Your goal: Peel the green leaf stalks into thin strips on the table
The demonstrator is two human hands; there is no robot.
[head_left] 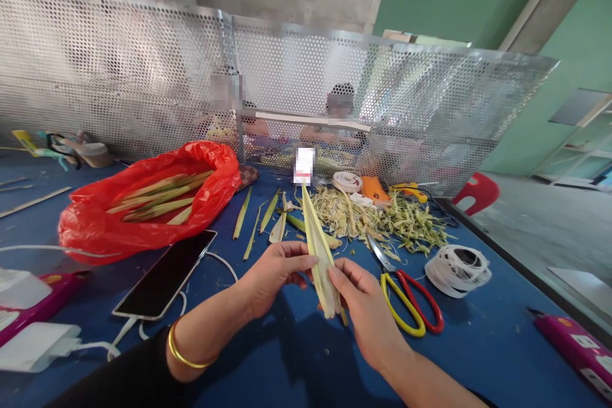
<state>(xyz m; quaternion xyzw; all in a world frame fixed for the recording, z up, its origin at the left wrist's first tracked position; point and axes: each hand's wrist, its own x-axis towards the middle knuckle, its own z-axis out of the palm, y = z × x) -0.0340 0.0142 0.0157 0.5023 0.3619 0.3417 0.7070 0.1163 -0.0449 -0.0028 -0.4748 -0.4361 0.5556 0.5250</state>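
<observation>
A long pale yellow-green leaf, which looks like a corn husk (pixel 317 239), is spread between my two hands, its narrow tip pointing away from me. My left hand (pixel 282 266) pinches its left edge between thumb and fingers. On the right edge, lower down, my right hand (pixel 356 290) has a similar pinch. Scissors (pixel 406 296) with one yellow and one red handle lie just right of my right hand, blades partly apart. Beyond the hands are loose leaf pieces (pixel 242 213) and a heap of shredded strips (pixel 354 213).
At left stands an open red plastic bag (pixel 95 229) holding several husks. A phone (pixel 167 277) with a cable lies before it. White tape rolls (pixel 458 271) sit right of the scissors. Purple power strips (pixel 571 347) flank the blue table (pixel 306 363). A perforated metal screen (pixel 296 70) rises behind; people sit beyond.
</observation>
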